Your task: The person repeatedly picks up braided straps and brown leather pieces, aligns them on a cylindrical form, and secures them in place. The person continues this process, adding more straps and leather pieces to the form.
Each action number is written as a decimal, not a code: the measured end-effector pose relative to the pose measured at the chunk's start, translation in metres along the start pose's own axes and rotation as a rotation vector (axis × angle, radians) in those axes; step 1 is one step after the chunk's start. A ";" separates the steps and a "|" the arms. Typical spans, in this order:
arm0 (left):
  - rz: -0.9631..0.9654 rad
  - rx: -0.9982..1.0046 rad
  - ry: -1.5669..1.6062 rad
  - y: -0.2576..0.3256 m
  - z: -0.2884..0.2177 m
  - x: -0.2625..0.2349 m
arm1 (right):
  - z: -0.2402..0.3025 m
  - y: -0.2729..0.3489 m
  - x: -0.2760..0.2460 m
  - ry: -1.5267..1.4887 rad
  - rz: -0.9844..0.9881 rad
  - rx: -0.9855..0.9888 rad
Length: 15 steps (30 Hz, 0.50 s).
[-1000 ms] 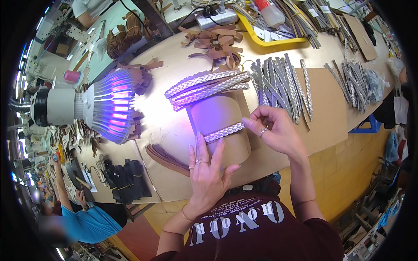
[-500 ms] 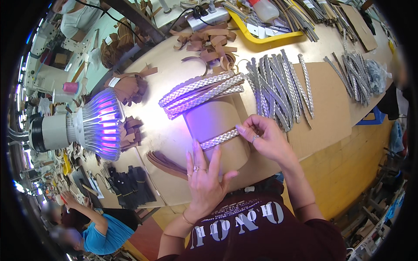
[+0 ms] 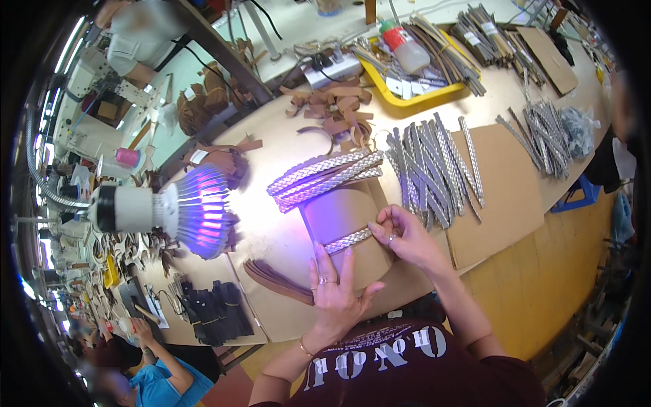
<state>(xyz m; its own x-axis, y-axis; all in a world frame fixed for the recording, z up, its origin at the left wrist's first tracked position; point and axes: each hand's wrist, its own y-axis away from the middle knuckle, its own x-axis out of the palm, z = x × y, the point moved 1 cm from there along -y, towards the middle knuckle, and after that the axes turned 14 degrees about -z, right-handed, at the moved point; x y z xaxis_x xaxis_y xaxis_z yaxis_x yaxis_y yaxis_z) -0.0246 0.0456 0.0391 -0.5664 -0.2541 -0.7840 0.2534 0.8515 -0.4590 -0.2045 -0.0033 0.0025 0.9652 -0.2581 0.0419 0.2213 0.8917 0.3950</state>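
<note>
A brown leather piece (image 3: pixel 342 217) lies on the table in front of me, lit purple by the lamp. A silver braided strap (image 3: pixel 347 240) runs across it. My left hand (image 3: pixel 337 288) lies flat with spread fingers on the leather, its fingertips at the strap's left end. My right hand (image 3: pixel 405 239) pinches the strap's right end at the leather's edge. Just beyond the leather lies a bundle of silver braided straps (image 3: pixel 324 178).
A purple-lit lamp (image 3: pixel 173 211) hangs at the left. More silver straps (image 3: pixel 434 166) lie spread to the right, brown leather scraps (image 3: pixel 336 108) behind them, a yellow tray (image 3: pixel 413 81) farther back. Dark brown strips (image 3: pixel 274 279) lie left of my hand. Another person (image 3: pixel 152 376) sits at lower left.
My right hand has shifted slightly along the strap's right end, closing its pinch there. My left hand stays flat on the leather.
</note>
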 end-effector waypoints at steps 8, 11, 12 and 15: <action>-0.206 -0.031 0.041 0.013 -0.003 -0.006 | 0.060 0.012 -0.004 -0.190 0.154 0.003; -0.336 0.088 -0.106 0.000 0.008 -0.015 | 0.089 -0.004 -0.003 -0.265 0.141 -0.077; -0.321 0.088 -0.121 -0.009 0.013 -0.016 | 0.097 -0.013 0.000 -0.238 0.103 -0.122; -0.266 0.049 -0.132 -0.042 0.029 -0.011 | 0.110 -0.040 0.007 -0.154 0.023 -0.174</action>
<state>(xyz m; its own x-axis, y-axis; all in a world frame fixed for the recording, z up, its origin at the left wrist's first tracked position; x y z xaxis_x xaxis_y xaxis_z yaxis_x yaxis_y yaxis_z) -0.0058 -0.0005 0.0544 -0.5116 -0.5254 -0.6799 0.1490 0.7250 -0.6724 -0.2216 -0.0816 0.0879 0.9406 -0.2787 0.1937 0.2331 0.9453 0.2282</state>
